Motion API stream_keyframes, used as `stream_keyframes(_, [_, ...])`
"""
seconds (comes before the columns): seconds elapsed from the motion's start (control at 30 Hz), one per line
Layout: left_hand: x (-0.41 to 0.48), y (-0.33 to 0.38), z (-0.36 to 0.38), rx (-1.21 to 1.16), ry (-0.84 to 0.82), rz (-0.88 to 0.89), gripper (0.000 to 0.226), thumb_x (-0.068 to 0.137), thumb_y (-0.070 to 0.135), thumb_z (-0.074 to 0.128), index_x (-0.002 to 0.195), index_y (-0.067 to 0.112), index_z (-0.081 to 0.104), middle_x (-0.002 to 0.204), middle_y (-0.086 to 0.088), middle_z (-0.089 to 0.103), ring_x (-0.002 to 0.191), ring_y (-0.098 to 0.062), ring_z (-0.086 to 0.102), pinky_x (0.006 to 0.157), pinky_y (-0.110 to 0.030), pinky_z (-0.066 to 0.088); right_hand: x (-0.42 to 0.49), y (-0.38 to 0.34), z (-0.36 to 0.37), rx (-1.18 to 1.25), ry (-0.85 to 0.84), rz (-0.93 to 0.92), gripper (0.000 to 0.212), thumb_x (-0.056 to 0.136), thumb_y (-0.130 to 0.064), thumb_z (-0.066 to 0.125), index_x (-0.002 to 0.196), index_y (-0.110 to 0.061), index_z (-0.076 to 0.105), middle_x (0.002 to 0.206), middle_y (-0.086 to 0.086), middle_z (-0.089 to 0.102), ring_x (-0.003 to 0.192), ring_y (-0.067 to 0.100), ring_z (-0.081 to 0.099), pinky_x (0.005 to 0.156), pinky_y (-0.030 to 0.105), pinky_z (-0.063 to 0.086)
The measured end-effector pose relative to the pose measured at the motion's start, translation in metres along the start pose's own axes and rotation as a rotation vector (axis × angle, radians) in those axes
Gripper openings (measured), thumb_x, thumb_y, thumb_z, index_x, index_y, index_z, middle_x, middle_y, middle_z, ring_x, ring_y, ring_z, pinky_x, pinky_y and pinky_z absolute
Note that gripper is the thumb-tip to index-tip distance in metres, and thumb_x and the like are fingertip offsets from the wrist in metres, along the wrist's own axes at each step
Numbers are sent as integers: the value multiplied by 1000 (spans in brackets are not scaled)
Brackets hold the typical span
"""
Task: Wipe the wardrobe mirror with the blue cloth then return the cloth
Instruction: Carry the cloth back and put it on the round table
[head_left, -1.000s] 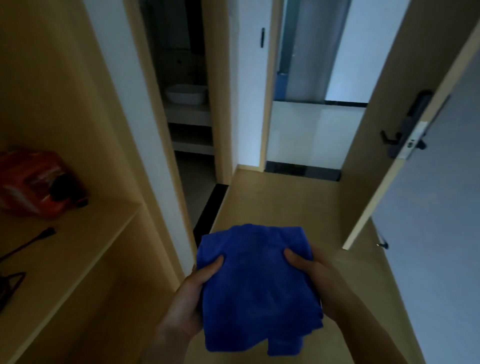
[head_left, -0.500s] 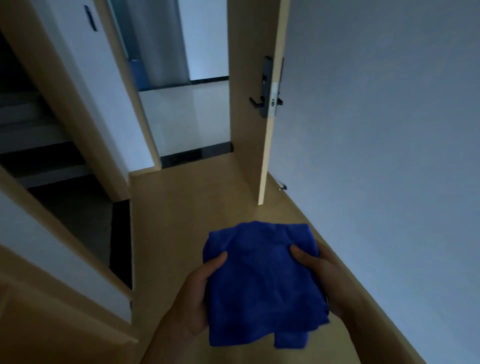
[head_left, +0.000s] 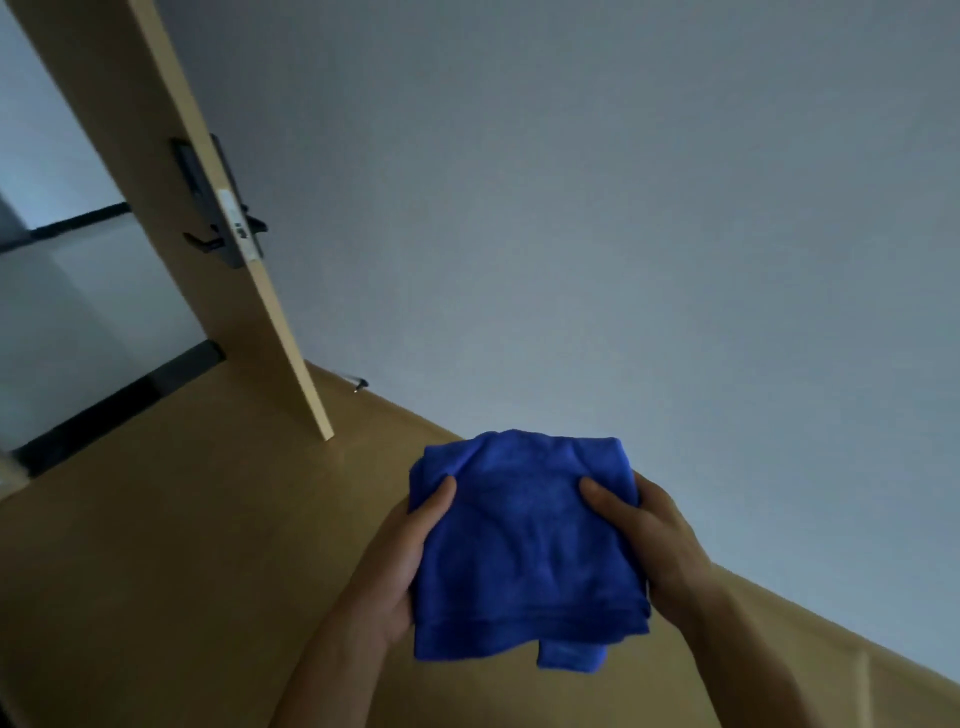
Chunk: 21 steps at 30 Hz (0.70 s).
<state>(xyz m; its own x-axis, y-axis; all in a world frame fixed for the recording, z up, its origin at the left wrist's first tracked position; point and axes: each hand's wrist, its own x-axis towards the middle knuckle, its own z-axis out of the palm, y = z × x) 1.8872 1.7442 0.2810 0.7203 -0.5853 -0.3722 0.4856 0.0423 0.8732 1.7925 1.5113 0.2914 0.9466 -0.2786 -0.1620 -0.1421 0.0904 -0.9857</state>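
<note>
Shelving and the far doorway have slid out of sight to the left as the head turned right, while the cloth has kept its place between both hands. A pale wall (head_left: 623, 208) now fills most of the view on the right and far side, and no mirror shows anywhere. Below it, tan flooring (head_left: 182, 545) runs from the near left to the wall's foot. An open door (head_left: 234, 332) stands at the far left, edge-on. The blue cloth (head_left: 524, 545) is folded into a thick pad, held near and low in front of the body, with one loose flap hanging from its near edge. The left hand (head_left: 395, 561) grips its left side and the right hand (head_left: 649, 540) its right, each with a thumb on top and the fingers curled underneath, out of sight. A dark handle (head_left: 208, 244) sits on the door.

This looks like the carry toward the mirror. To do it well, I would keep the pad flat and folded, tuck in the loose flap, keep turning until the glass comes into view, then pass the cloth to one hand for overlapping strokes.
</note>
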Motion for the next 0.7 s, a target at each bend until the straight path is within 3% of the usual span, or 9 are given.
stream_keyframes(0.1, [19, -5, 55, 62, -78, 27, 47, 95, 65, 61, 128, 33, 69, 133, -2, 71, 122, -21, 68, 87, -27, 59, -24, 5, -53, 30, 124, 10, 29, 95, -41, 64, 111, -18, 69, 106, 10, 75, 100, 28, 73, 84, 44, 59])
stream_keyframes(0.33, [50, -27, 196, 127, -267, 20, 33, 98, 52, 64, 126, 35, 70, 133, -1, 71, 121, -21, 69, 87, -30, 61, -87, 8, -184, 61, 387, -18, 24, 92, -46, 65, 107, -28, 71, 107, 4, 76, 99, 23, 73, 87, 47, 57])
stream_keyframes(0.7, [93, -91, 409, 277, -766, -136, 42, 92, 37, 75, 132, 31, 65, 136, -6, 68, 124, -27, 67, 91, -37, 59, -240, 24, -331, 193, 855, -63, 29, 87, -46, 72, 106, -25, 72, 106, 8, 76, 99, 26, 73, 79, 39, 58])
